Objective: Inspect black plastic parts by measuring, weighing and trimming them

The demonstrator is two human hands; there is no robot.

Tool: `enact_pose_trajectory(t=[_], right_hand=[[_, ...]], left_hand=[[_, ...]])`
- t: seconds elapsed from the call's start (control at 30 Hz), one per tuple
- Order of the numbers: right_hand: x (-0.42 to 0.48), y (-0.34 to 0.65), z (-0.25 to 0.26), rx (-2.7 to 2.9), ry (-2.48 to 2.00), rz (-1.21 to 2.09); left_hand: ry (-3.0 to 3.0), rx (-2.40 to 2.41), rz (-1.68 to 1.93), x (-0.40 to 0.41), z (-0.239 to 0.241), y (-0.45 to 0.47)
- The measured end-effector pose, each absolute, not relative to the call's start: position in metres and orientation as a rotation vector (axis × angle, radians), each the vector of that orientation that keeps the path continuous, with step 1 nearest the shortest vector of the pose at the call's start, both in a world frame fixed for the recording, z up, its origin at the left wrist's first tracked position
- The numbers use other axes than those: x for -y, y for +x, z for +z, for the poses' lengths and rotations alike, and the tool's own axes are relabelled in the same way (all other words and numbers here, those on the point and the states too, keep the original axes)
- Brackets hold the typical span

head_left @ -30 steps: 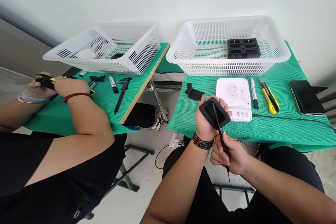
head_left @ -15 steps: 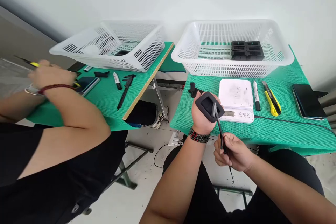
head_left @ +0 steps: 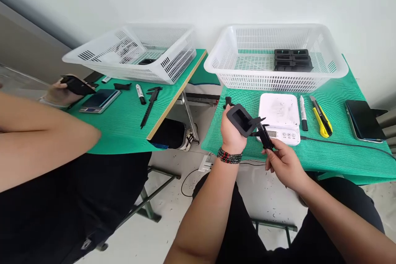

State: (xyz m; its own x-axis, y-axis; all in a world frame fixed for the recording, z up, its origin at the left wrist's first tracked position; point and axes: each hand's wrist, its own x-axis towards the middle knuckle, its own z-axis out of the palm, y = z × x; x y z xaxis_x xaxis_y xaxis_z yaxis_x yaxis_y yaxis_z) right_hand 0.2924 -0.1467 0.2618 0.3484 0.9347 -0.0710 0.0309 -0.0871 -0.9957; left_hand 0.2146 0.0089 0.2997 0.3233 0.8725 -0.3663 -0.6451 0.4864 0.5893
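Note:
In my left hand (head_left: 229,135) lies a black rectangular part (head_left: 240,118) with a raised rim and a hollow middle, tilted toward me. My right hand (head_left: 286,164) grips a black caliper (head_left: 264,135) by its body. The caliper's jaws are at the part's right end; whether they touch it I cannot tell. Just behind the two hands stands a white digital scale (head_left: 279,111), its display partly covered by the caliper. A small black piece (head_left: 228,101) shows on the green cloth beyond my left fingertips.
A white basket (head_left: 272,79) at the back holds several black parts (head_left: 292,60). Right of the scale lie a marker (head_left: 303,113), a yellow utility knife (head_left: 322,119) and a dark phone-like device (head_left: 365,119). At the left table, a co-worker's hand (head_left: 62,93) holds a black part near another caliper (head_left: 151,107).
The caliper has turned in my right hand, and its jaws are now at the part's right end. My left hand has shifted slightly left. The co-worker now holds a black part.

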Motion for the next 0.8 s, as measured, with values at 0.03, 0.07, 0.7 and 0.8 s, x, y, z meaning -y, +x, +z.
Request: enact_pose_trajectory(t=[0.03, 0.07, 0.7, 0.8], right_hand=[[0.147, 0.292, 0.261, 0.962, -1.443, 0.965], [0.148, 0.291, 0.26, 0.991, -1.441, 0.951], [0.152, 0.299, 0.271, 1.396, -1.743, 0.584], [0.153, 0.299, 0.269, 1.402, -1.737, 0.597]], left_hand=[[0.369, -0.716, 1.035, -0.007, 0.3, 0.216], [0.376, -0.72, 1.046, -0.005, 0.301, 0.217], [0.514, -0.767, 1.014, 0.001, 0.302, 0.219], [0.445, -0.774, 0.981, 0.0, 0.302, 0.219]])
